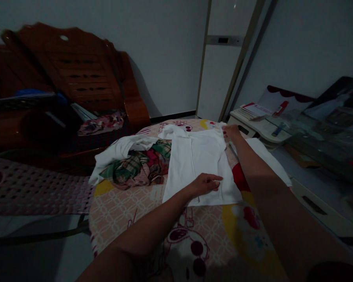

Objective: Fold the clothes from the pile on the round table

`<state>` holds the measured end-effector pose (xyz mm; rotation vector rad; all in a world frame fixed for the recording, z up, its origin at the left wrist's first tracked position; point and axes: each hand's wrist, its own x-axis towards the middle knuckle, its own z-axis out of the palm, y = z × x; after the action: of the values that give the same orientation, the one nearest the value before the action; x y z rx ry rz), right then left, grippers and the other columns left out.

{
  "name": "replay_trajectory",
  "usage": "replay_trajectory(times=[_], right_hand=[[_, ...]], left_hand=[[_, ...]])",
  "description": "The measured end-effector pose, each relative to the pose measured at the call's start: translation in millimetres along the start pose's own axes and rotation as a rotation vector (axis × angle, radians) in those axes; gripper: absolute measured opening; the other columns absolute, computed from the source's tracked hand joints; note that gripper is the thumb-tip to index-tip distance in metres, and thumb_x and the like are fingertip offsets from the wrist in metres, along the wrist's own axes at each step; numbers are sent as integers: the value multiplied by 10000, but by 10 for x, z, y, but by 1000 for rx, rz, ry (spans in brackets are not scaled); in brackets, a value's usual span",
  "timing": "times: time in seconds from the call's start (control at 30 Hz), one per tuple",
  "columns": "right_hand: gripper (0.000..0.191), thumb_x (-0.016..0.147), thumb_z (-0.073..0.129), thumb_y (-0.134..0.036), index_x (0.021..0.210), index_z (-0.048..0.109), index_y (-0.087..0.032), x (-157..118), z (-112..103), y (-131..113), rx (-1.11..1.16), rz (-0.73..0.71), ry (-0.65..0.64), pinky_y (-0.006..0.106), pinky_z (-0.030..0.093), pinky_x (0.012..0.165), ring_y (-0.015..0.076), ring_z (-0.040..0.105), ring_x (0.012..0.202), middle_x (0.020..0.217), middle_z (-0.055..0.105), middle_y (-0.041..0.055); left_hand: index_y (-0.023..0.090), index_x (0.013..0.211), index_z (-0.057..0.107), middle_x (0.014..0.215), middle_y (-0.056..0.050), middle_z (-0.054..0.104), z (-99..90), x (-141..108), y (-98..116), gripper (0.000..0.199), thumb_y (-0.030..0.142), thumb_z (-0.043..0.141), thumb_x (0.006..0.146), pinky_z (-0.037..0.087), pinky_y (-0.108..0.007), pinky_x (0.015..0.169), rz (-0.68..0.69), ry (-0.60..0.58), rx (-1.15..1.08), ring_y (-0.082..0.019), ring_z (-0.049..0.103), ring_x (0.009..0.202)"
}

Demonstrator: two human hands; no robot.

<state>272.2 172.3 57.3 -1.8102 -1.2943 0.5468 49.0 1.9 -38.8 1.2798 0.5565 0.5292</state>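
From here I see the white garment (201,154) spread mid-frame on the patterned worktop (120,207), the left hand (204,184) resting loose on it; the right hand (231,132) touches its upper-right corner (whether gripping, I can't tell)

The white shirt (204,156) is plain, with no print or pattern visible on its cloth. It lies spread mostly flat on the tabletop (129,203), its body a broad panel that widens toward the near edge. The hem runs nearly straight along that near side, partly hidden from view. At the far left the fabric bunches into a loose, rounded roll, like a crumpled sleeve. A lengthwise crease runs down the left part of the panel, shallow wrinkles mark the right part, and the right edge bends inward partway along.
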Motion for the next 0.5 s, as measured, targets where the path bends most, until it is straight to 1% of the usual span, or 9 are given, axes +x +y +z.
replay_trajectory(times=[0.03,0.1,0.17,0.2,0.33,0.5], right_hand=[[127,864,543,-132,785,643,-135,12,11,-62,88,33,7,308,555,663,167,616,664,634,589,37],[71,851,572,-130,795,615,-139,14,60,-184,303,99,18,261,545,600,122,568,586,614,559,4],[34,836,601,-128,812,596,-151,2,136,-286,492,139,25,242,548,596,104,552,585,629,553,-11],[34,835,601,-126,823,589,-156,-5,179,-324,535,149,26,240,553,602,102,552,595,640,553,-15],[88,837,553,-99,885,591,-162,-11,362,-372,580,193,-4,255,571,631,104,562,639,678,566,-20],[162,807,574,-81,938,621,-164,10,602,-283,543,207,-62,273,580,682,101,571,680,710,579,-30]], left_hand=[[85,1224,697,668,8,604,15,-5,4,631,488,786,746,476,-239,681,1,-8,-28,-97,581,638],[85,1203,709,647,22,593,43,-15,8,641,495,808,719,511,-262,722,3,-9,-82,-82,564,609],[85,1143,736,670,6,627,61,-24,9,617,492,832,690,532,-279,759,1,17,-136,-83,578,623],[85,1103,751,690,-10,652,62,-30,10,599,490,845,673,537,-281,766,-3,35,-162,-89,594,639],[76,976,781,727,-67,714,21,-60,34,573,499,885,604,539,-264,725,-47,105,-237,-116,645,656],[65,877,785,704,-89,726,-28,-95,82,530,469,913,557,543,-249,679,-113,167,-264,-116,650,623]])
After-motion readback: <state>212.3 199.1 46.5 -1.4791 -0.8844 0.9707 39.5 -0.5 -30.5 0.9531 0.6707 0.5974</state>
